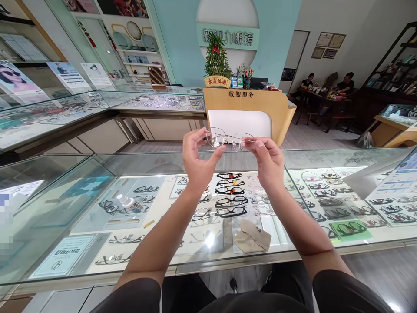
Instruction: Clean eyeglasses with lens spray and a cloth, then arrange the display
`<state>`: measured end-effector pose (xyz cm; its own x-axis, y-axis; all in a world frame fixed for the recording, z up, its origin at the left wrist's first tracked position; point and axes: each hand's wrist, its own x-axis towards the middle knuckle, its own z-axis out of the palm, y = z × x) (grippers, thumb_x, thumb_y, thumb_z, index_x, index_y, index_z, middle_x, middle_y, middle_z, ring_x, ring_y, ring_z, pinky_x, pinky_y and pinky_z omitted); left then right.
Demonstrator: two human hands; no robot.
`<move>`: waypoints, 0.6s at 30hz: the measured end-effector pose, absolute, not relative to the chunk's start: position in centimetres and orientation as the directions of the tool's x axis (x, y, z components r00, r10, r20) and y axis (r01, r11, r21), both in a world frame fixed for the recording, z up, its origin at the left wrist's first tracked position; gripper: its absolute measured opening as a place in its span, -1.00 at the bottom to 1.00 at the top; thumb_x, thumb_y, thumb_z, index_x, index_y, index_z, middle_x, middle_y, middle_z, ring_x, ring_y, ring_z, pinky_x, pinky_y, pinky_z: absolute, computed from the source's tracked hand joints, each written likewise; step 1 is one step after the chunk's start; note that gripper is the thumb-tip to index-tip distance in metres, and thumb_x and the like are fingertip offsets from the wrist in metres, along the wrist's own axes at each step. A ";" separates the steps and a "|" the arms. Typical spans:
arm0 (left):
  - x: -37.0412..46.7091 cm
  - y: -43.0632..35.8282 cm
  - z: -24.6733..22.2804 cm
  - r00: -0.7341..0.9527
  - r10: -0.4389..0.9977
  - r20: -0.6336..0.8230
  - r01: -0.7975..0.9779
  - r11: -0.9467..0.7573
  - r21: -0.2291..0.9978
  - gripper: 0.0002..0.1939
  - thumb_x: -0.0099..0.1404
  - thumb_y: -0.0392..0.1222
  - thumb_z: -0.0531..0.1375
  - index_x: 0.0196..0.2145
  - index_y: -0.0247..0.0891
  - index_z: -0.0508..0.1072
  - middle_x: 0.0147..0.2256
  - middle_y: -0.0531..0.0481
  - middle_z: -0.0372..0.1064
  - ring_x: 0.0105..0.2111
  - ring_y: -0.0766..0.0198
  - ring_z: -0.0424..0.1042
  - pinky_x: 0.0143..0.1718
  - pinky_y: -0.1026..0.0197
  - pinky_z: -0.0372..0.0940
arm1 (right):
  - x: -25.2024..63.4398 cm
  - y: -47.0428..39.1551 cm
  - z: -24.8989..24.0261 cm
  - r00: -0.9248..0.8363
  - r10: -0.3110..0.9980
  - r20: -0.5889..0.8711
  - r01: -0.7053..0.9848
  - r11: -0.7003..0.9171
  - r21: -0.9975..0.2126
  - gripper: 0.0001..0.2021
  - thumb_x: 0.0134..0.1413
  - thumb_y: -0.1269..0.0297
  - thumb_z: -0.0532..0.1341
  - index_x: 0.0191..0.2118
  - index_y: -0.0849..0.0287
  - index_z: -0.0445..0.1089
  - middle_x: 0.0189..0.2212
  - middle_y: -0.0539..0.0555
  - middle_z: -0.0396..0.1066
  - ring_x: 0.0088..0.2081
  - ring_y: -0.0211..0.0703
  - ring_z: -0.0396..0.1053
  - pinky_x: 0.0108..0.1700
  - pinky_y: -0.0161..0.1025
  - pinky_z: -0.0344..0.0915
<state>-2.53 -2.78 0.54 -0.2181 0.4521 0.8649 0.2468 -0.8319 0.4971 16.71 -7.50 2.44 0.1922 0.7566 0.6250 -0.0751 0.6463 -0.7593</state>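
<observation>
Between my hands, raised above the glass display case (208, 256), is a pair of thin-rimmed eyeglasses (229, 138) with small stickers on the lenses. My left hand (200, 161) has its fingers at the left end of the frame, the thumb spread below the left lens. On the other side my right hand (269, 161) pinches the right end with thumb and fingertips. A crumpled beige cloth (252, 237) lies on the glass below my right hand. Left of my forearm a small white bottle (128, 203) rests tilted on the counter.
Rows of dark-framed eyeglasses (230, 201) lie inside the case under the glass. Across the aisle stands a wooden cashier counter (282, 117) with a plant (216, 58) on it. Two people sit at a table (317, 92) at the back right. A sign panel (399, 180) leans at the right.
</observation>
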 end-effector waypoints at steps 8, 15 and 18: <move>-2.7 -2.4 0.7 -0.171 0.529 0.831 0.177 -0.813 0.554 -0.30 0.32 0.29 0.49 0.27 0.00 0.43 0.23 -0.20 0.52 0.24 -0.02 0.57 0.23 -0.11 0.50 | 16.6 -7.5 2.6 0.169 0.774 0.611 -0.125 0.631 -0.765 -0.73 0.41 -0.07 0.32 -0.09 0.02 0.54 -0.02 0.13 0.74 0.03 0.04 0.72 0.32 0.22 0.57; -4.0 -2.9 1.8 -0.059 0.435 0.899 0.290 -0.854 0.432 -0.31 0.34 0.14 0.51 0.34 0.02 0.46 0.29 -0.17 0.53 0.32 -0.06 0.53 0.31 -0.15 0.47 | 18.2 -7.4 3.2 0.085 0.721 0.688 0.099 0.681 -0.726 -0.72 0.38 0.13 0.34 0.13 -0.02 0.52 0.12 0.10 0.65 0.22 0.02 0.60 0.35 0.16 0.49; -4.4 -3.9 2.7 0.075 0.395 0.916 0.398 -0.854 0.336 -0.36 0.39 0.08 0.48 0.35 0.01 0.47 0.29 -0.13 0.55 0.33 -0.06 0.52 0.35 -0.14 0.45 | 18.7 -7.6 3.5 -0.012 0.628 0.778 0.326 0.738 -0.591 -0.78 0.40 0.16 0.37 0.09 -0.04 0.57 0.12 0.11 0.62 0.23 0.03 0.55 0.36 0.14 0.43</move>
